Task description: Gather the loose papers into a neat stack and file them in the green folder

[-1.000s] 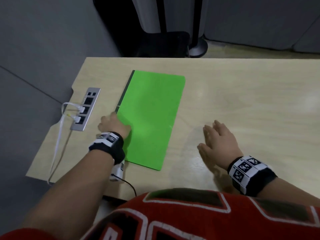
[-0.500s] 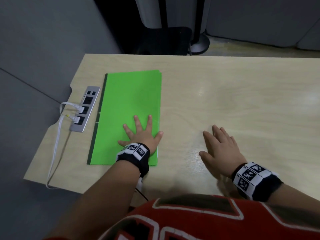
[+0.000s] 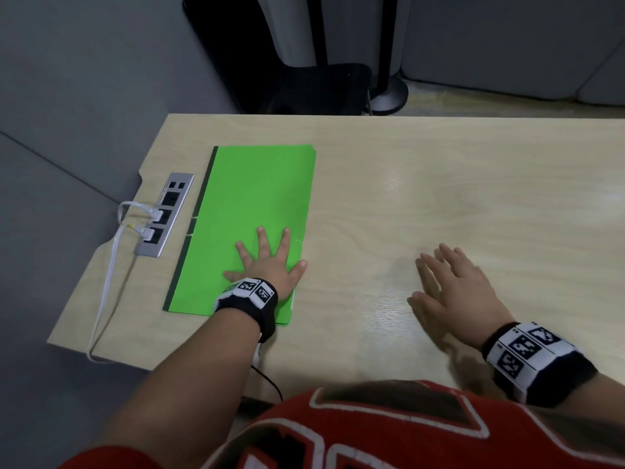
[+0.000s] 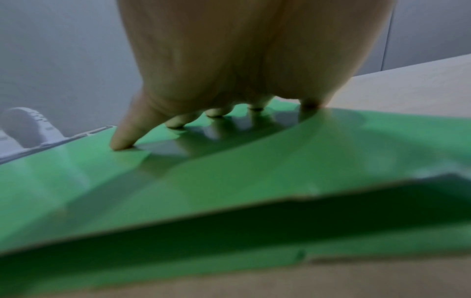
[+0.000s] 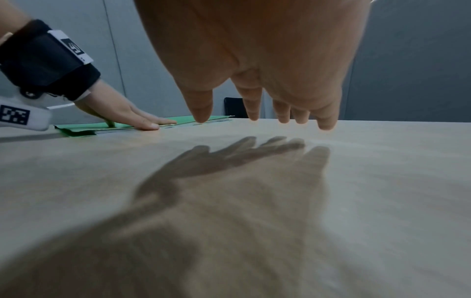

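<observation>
The green folder [image 3: 250, 225] lies closed at the tabletop's [image 3: 439, 184] left end, long axis running away from the person. The left hand [image 3: 270, 265] presses it flat, fingers spread straight. The right hand [image 3: 453, 286] hovers well apart, fingers relaxed, empty.

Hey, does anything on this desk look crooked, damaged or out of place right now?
Mostly tidy. The green folder lies closed and flat under the left hand. In the right wrist view, its near corner looks slightly lifted, with white paper edges showing along the open side. The right hand hovers above the bare desk.
</observation>
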{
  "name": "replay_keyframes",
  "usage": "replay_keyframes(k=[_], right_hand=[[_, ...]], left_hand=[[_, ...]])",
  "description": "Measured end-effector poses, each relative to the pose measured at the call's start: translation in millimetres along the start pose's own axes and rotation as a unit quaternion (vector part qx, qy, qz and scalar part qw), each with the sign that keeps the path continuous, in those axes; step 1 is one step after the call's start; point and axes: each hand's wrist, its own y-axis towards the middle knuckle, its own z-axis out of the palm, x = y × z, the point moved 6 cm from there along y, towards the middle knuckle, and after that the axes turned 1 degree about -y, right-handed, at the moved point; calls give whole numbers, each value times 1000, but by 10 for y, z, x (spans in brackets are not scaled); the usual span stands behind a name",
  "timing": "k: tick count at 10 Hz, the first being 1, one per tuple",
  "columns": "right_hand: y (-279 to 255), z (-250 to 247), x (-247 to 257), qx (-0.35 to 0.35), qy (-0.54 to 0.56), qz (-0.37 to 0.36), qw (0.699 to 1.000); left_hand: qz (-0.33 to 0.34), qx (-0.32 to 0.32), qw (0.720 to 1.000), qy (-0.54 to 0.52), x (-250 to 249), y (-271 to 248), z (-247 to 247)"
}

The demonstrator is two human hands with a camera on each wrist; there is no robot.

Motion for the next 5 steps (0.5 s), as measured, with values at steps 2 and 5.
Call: replay_keyframes(k=[2,5], right_hand=[[-136,1,-122,21,11,-13,1000],[-578,-603,-788,20,39,-46,998]], left_hand=[[4,1,1000,26,-105,-95,14],[0,-131,990,-51,-606,-550,-1]])
